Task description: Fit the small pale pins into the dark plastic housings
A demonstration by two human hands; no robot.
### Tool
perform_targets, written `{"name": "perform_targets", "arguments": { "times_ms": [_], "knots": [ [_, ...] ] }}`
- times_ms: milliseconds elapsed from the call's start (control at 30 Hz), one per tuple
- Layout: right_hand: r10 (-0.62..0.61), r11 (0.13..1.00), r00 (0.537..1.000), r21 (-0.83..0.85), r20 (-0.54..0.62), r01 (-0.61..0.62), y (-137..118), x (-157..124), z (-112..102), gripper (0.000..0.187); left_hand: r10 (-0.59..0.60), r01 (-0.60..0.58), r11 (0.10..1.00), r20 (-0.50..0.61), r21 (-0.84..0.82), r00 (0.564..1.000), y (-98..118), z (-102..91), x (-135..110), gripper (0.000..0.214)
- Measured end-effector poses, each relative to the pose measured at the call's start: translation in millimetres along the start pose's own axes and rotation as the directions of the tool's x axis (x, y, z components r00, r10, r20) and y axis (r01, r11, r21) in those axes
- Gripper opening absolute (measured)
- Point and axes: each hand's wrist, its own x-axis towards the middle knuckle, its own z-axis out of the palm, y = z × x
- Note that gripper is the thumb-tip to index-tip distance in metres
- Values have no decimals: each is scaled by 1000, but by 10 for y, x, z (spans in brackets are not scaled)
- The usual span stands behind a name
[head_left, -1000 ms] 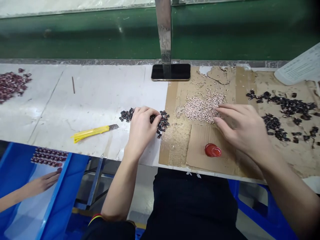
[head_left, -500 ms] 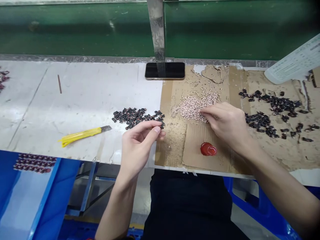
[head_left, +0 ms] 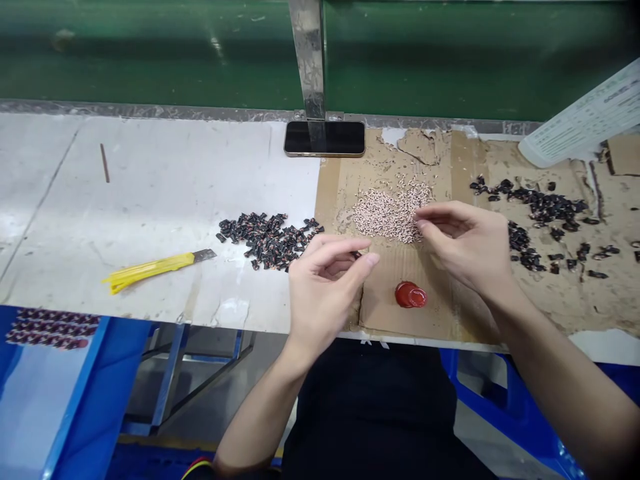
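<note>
My left hand (head_left: pixel 327 290) is closed in a pinch, with a small black piece (head_left: pixel 356 254) just showing between thumb and forefinger. It hovers right of a heap of similar black pieces (head_left: pixel 275 243). My right hand (head_left: pixel 470 247) pinches at the right edge of a pile of tiny pale-pink pieces (head_left: pixel 383 213); whatever its fingertips hold is too small to make out. Between the hands and nearer me sits a small red cup (head_left: pixel 411 295) with a glossy red surface, on a cardboard sheet (head_left: pixel 385 320).
A yellow-handled utility knife (head_left: pixel 155 269) lies at left, beyond it a thin brown stick (head_left: pixel 105 163). A phone (head_left: pixel 325 139) lies by the metal post (head_left: pixel 310 60). More dark pieces (head_left: pixel 555 207) and a white bottle-like container (head_left: pixel 580 117) are at right. Below left, a blue tray (head_left: pixel 90 393) carries rows of parts.
My left hand has moved right, away from the black heap towards the cardboard, carrying the black piece. My right hand has drawn slightly right from the pink pile. The view has shifted a little.
</note>
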Motion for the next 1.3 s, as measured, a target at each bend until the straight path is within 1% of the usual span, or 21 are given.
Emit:
{"name": "perform_targets", "arguments": {
  "times_ms": [67,100,167,233,333,433,500,567,633,667,733,767,800,833,867,900,933,967,1033,1200,1300],
  "knots": [
    [108,978,993,171,53,-116,-47,-53,-62,15,59,-59,998,-5,34,998,0,76,-33,12],
    [159,951,983,253,90,-177,-81,-93,-99,18,81,-81,995,15,52,997,0,112,-51,13],
    [234,882,960,383,153,-275,-168,-194,-170,22,134,-141,986,79,87,988,3,177,-86,17],
    [259,830,950,462,175,-311,-263,-310,-221,23,216,-236,965,157,119,964,9,233,-113,17],
    [230,813,954,499,195,-298,-378,-461,-246,23,362,-405,904,262,137,895,21,289,-136,16],
    [195,834,969,494,151,-245,-429,-537,-249,23,423,-493,855,332,160,843,37,294,-139,14],
    [172,847,976,486,133,-215,-440,-544,-264,24,431,-521,834,376,181,821,48,273,-133,12],
    [156,860,977,466,143,-205,-462,-531,-292,25,435,-544,814,410,201,802,52,251,-127,11],
    [145,890,980,416,136,-189,-511,-518,-321,25,428,-549,808,428,214,796,46,242,-127,11],
    [135,910,984,378,120,-170,-545,-515,-331,25,417,-539,814,428,218,802,40,245,-131,11],
    [100,946,992,303,73,-118,-619,-519,-337,25,372,-483,849,406,213,834,28,265,-146,11],
    [79,957,996,276,50,-90,-649,-525,-334,26,326,-424,884,390,196,861,26,278,-156,10],
    [57,964,998,259,34,-64,-671,-531,-328,27,258,-338,927,377,162,890,28,292,-165,9],
    [33,967,999,251,27,-38,-682,-537,-321,28,171,-227,967,370,113,913,36,304,-172,9],
    [4,969,1000,245,30,-11,-682,-541,-315,28,73,-100,994,373,53,925,50,312,-175,8],
    [-32,971,999,237,40,22,-672,-543,-311,29,-23,29,1000,388,-9,921,69,316,-175,8],
    [-73,973,996,225,54,59,-654,-544,-311,28,-102,139,988,411,-61,906,92,315,-170,8],
    [-115,972,991,212,69,98,-633,-543,-314,28,-159,222,970,436,-98,886,116,310,-161,8],
    [-178,970,978,188,106,156,-588,-539,-333,30,-223,319,940,484,-124,846,163,287,-136,8],
    [-261,961,941,146,216,234,-544,-492,-441,36,-284,408,908,579,-93,764,212,208,-79,8],
    [-349,937,885,83,310,340,-571,-440,-504,38,-313,436,898,622,-52,718,208,167,-59,10]
  ]
}}
